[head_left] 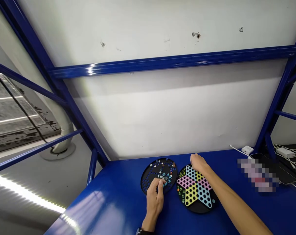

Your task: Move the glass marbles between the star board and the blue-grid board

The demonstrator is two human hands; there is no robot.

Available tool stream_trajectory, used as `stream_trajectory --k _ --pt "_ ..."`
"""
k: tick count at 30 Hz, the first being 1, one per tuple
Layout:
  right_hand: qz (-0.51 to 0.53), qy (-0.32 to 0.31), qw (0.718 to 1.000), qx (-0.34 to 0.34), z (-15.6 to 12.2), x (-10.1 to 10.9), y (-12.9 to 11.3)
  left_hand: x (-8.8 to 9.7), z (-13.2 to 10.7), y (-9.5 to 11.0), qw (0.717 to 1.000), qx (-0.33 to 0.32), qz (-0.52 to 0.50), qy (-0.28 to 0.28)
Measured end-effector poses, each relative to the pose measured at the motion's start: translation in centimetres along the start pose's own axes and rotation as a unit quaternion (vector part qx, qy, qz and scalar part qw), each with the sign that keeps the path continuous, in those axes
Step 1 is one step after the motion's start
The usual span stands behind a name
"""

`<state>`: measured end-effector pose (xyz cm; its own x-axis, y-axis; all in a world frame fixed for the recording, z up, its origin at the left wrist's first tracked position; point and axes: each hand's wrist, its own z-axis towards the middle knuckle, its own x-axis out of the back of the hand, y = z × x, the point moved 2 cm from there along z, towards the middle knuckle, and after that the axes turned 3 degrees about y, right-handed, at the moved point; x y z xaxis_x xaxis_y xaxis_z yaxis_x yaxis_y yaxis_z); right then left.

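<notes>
A black round tray [148, 169] with glass marbles lies on the blue table, most of the marbles gathered on its right half. My left hand [155, 195] is over its near edge, fingers curled and pinched together beside the clear and teal marbles [166, 179]. Whatever is between those fingertips is too small to make out. Right of the tray is a round Chinese checkers board [192, 194] with a coloured star and green marbles [183, 197] along its left rim. My right hand [198, 162] rests at the board's far edge, fingers bent and closed, their tips partly hidden.
A phone [282, 173] with a cable and a blurred pinkish object [257, 176] lie at the table's right. Behind them sits a white charger [247, 149]. Blue metal frame bars [172, 62] cross the white wall behind the table [120, 189].
</notes>
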<state>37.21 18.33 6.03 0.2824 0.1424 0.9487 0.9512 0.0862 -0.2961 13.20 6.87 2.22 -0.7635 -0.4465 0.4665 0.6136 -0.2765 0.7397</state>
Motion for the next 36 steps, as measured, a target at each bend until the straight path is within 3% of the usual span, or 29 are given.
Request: stream_trajectory --k 5,10,13,15,19,23,29,36 --pt "0.07 0.014 0.996 0.057 0.0 0.1 -2.4 0.0 0.1 0.1 1.0 -0.002 -0.001 0.001" --pt "0.115 0.02 0.985 0.13 -0.5 -2.0 -8.1 0.1 0.0 -0.1 1.0 -0.004 0.009 0.008" --pt "0.114 0.02 0.984 0.133 -0.8 -3.2 -9.5 0.2 -0.1 -0.4 1.0 -0.007 0.014 0.009" --pt "0.115 0.027 0.984 0.13 -0.9 -3.2 -9.0 0.2 -0.1 -0.4 1.0 -0.007 0.013 0.006" --pt "0.113 0.034 0.986 0.116 -0.6 -1.8 -5.8 0.0 0.0 -0.2 1.0 -0.003 0.003 -0.003" --pt "0.093 -0.025 0.989 0.115 -1.0 -0.7 -3.4 -0.1 0.1 -0.1 1.0 -0.001 -0.002 -0.009" --pt "0.054 -0.059 0.991 0.107 -2.0 -1.5 -4.2 -0.2 0.1 -0.2 0.999 -0.008 0.031 -0.029" --pt "0.101 -0.062 0.991 0.069 -0.8 -2.2 -4.9 -1.4 -0.6 2.2 0.976 -0.104 0.141 -0.132"
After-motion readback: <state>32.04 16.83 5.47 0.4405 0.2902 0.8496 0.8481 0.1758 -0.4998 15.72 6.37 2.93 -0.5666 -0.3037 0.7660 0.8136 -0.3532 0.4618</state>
